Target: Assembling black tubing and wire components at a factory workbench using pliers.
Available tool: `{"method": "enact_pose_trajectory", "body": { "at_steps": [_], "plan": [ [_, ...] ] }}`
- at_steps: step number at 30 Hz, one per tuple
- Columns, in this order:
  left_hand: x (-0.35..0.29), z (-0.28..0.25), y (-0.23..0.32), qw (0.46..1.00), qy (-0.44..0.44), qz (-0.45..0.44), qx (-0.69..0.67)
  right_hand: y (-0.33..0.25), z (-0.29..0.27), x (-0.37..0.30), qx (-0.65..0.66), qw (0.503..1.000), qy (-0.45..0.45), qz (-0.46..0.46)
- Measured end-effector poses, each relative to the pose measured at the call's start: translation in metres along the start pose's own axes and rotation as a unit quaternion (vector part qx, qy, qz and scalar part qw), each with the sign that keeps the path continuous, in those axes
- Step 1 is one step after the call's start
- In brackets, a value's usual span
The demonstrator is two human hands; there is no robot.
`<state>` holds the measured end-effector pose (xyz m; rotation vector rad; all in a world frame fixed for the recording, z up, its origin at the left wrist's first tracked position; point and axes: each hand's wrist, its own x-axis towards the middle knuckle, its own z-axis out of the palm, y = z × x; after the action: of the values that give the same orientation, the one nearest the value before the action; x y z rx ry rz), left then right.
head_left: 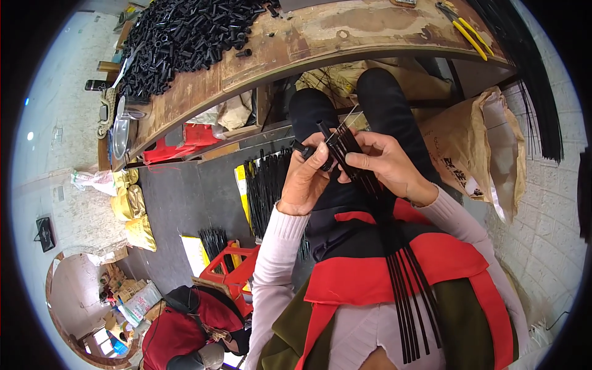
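Note:
My right hand point(385, 161) grips a bundle of thin black rods point(407, 271) near their upper ends; the rods run down across my lap and red apron. My left hand point(305, 182) pinches a short black tube point(304, 150) and holds it against the top of the rods. Another short black tube point(324, 128) sits on the end of one rod just above my fingers. Both hands meet over my knees, below the edge of the wooden workbench point(320, 43).
A big heap of short black tubes point(185, 37) covers the bench's left part. Yellow-handled pliers point(465, 31) lie at its right end. More black rods point(266, 185) lie on the floor, a brown sack point(475, 154) stands right, long rods point(536, 80) hang by the wall. Another person in red point(185, 333) sits lower left.

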<state>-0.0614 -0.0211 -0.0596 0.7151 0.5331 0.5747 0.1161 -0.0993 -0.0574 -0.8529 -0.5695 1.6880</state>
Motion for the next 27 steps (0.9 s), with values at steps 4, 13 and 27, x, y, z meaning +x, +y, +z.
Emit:
{"method": "enact_pose_trajectory", "body": {
  "at_steps": [4, 13, 27],
  "plan": [
    [0.002, 0.008, -0.001, 0.996, -0.022, 0.004, -0.091, -0.005, 0.004, 0.001, -0.037, 0.998, 0.000, -0.042],
    [0.029, 0.032, 0.057, 0.973, -0.003, 0.220, 0.069, -0.008, 0.003, 0.003, -0.052, 0.997, -0.042, -0.026],
    [0.031, 0.016, 0.045, 0.979, 0.076, 0.091, 0.165, -0.013, 0.005, 0.003, -0.044, 0.998, -0.031, -0.014]
  ]
}}
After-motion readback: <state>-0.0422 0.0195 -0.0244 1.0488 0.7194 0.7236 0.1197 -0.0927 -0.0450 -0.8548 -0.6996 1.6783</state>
